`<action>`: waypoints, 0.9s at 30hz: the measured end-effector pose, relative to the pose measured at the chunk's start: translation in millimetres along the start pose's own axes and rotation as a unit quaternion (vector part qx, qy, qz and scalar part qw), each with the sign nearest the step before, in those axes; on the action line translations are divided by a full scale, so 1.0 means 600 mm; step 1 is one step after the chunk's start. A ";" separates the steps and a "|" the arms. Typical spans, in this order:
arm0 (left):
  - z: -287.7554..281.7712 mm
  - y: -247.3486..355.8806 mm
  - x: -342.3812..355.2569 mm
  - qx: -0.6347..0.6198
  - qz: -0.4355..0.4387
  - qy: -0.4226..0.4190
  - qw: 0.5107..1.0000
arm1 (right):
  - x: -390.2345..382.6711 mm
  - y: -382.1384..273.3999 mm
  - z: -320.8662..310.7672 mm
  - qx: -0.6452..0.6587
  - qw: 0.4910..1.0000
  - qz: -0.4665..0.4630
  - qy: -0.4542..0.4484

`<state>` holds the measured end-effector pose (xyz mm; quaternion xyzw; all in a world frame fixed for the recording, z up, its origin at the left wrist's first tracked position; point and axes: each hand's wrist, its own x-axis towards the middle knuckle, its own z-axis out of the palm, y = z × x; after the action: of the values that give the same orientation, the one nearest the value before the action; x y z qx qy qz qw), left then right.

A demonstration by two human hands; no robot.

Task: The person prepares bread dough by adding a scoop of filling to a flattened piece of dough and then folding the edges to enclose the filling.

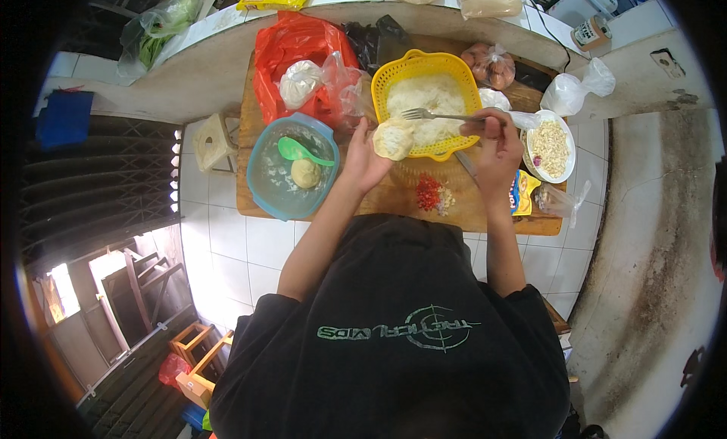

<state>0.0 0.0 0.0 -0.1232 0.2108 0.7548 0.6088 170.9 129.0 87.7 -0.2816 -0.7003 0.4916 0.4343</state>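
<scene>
My left hand (pixel 362 165) holds a flattened round of pale dough (pixel 394 140) at the near left edge of a yellow basket (pixel 376 94). White shredded food (pixel 422 95) fills the basket, and a little white stuff shows on the dough. In my right hand (pixel 496 153) is a metal fork (pixel 443 115), its tines pointing left over the basket, close to the dough. To the left, a blue bowl (pixel 256 183) contains a dough ball (pixel 306 174) and a green spoon (pixel 301 152). Chopped red chilli (pixel 429 190) and pale bits (pixel 447 203) lie on the wooden table (pixel 371 206).
A red plastic bag (pixel 269 75) with a white bundle (pixel 301 84) stands behind the bowl. A knife (pixel 466 165) lies partly under my right hand. At the right are a white bowl (pixel 569 128) of chopped pale food, a yellow packet (pixel 525 194) and clear bags (pixel 568 93).
</scene>
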 end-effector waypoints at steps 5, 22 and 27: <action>-0.024 0.008 0.002 0.054 0.032 0.028 0.998 | 0.014 0.072 -0.018 -0.042 0.993 0.080 0.079; -0.018 0.030 -0.055 -0.003 0.044 0.039 0.998 | 0.017 0.138 -0.017 -0.366 0.930 -0.042 0.004; -0.015 0.034 -0.065 -0.005 0.043 0.040 0.998 | 0.018 0.132 0.022 -0.286 0.933 0.132 -0.176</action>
<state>-11.8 -41.4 12.8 -0.1470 0.2366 0.7756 0.5665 151.5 160.6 15.7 -0.3931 -0.8328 0.3652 0.1363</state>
